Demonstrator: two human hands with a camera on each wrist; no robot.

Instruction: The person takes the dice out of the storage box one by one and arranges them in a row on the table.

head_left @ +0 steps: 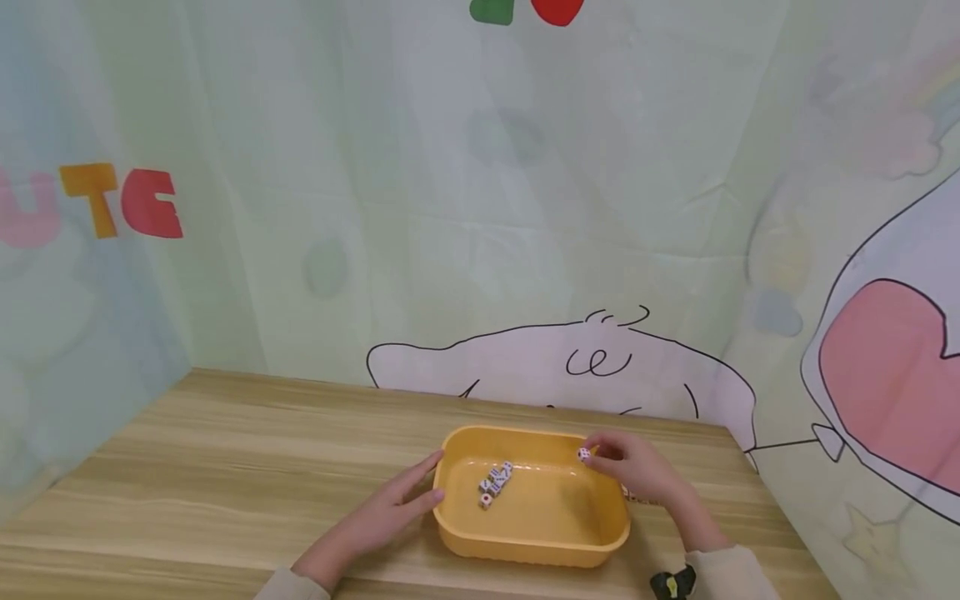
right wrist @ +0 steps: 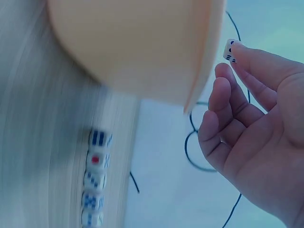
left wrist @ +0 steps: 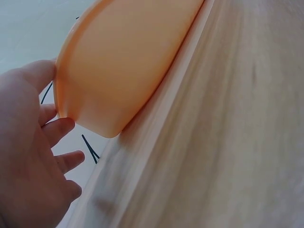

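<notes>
A yellow-orange plastic basin (head_left: pixel 528 551) stands on the wooden table. My left hand (head_left: pixel 386 510) touches its left end, the fingers extended along the rim and outer wall. Between thumb and fingertip, my right hand (head_left: pixel 639 468) pinches a white die (right wrist: pixel 230 51) above the basin's right end. Several white dice (head_left: pixel 495 481) lie grouped inside, left of the middle, and one of them shows a red dot. Outside the right end, a row of dice (right wrist: pixel 95 180) lies on the table, partly hidden by my right hand in the head view.
The wooden table (head_left: pixel 225 467) reaches back to a printed cloth backdrop (head_left: pixel 420 208) with cartoon drawings and coloured letters. A dark band with a yellow detail (head_left: pixel 672 584) shows near my right sleeve.
</notes>
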